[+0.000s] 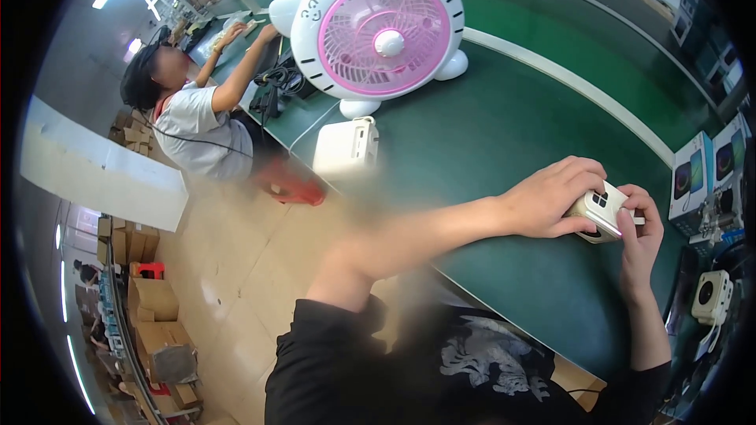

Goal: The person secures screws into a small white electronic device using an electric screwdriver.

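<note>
Head view: left hand [551, 198] and right hand [641, 238], half-closed, grip a smooth, boxy cream device [604, 209].

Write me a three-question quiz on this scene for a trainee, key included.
1. Which hand touches the small cream device: left, right or both?
2. True or false: the pink-and-white fan lies face down on the green table.
3. Fill in: in the picture, the white box-shaped device sits just ____ the fan (above or below).

Key:
1. Both: the left hand and the right hand.
2. False; it stands upright.
3. Below.
</note>
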A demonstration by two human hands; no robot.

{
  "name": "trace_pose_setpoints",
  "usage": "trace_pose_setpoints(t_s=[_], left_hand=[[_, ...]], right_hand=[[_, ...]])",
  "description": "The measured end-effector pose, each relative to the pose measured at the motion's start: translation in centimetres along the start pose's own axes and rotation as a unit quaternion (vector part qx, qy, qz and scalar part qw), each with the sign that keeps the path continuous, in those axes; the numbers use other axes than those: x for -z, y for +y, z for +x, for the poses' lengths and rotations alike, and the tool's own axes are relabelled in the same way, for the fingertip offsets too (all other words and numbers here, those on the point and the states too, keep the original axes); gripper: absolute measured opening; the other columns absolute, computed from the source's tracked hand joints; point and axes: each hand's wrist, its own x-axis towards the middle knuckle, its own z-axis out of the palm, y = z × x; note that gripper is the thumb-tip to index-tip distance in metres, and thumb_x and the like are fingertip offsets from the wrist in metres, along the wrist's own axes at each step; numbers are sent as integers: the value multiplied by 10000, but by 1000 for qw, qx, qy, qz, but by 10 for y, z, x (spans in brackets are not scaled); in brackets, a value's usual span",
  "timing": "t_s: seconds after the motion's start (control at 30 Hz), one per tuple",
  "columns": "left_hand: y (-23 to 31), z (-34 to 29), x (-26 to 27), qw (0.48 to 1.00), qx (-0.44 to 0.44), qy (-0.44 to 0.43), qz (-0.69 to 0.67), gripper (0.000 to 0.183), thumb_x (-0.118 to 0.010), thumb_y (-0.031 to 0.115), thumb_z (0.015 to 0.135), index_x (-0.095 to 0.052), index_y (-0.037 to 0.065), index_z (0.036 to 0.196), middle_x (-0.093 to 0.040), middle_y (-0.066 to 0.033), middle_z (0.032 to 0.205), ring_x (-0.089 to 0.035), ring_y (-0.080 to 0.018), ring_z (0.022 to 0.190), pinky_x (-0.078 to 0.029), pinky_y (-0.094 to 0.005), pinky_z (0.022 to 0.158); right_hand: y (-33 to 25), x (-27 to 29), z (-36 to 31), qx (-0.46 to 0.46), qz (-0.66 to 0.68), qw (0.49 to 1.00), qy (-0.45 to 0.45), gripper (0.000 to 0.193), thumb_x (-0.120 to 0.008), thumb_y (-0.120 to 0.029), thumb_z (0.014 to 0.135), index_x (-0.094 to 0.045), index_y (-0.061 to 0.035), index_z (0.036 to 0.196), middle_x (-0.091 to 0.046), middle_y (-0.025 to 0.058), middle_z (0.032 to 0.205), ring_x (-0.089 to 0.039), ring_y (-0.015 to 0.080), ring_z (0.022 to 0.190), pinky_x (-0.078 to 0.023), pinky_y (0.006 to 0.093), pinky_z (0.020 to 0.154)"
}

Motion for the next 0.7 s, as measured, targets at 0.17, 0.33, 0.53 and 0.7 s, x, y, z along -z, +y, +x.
trace_pose_setpoints(t_s=[0.17,0.33,0.53,0.7], left_hand=[[-1,-1,2,1000,13,-7,10,535,-788,276,742,-502,44,1129,-520,-166,1209,-522,-350,1103,-451,-418,932],[0,1,0,1000,7,-4,11,543,-789,279,743,-500,32,1131,-527,-172,1206,-528,-352,1098,-451,-417,935],[-1,2,0,1000,1,1,7,541,-795,244,736,-496,34,1135,-528,-179,1209,-533,-364,1105,-451,-420,940],[0,3,4,1000,0,-4,28,498,-787,202,740,-517,70,1138,-515,-185,1236,-535,-367,1120,-478,-416,915]], right_hand=[[3,-3,1,27,-1,1000,6,100,-621,-68,862,-551,-43,929,-587,81,1122,-519,96,881,-438,230,740],[2,1,-1,31,-17,999,2,115,-627,-75,858,-545,-42,932,-591,80,1114,-518,95,879,-436,224,730],[1,-2,-2,34,-17,999,6,98,-609,-73,867,-544,-40,933,-588,93,1113,-533,121,928,-428,248,810],[5,-5,3,60,-8,998,-10,102,-610,-80,874,-543,-39,940,-604,93,1095,-540,133,954,-421,258,834]])
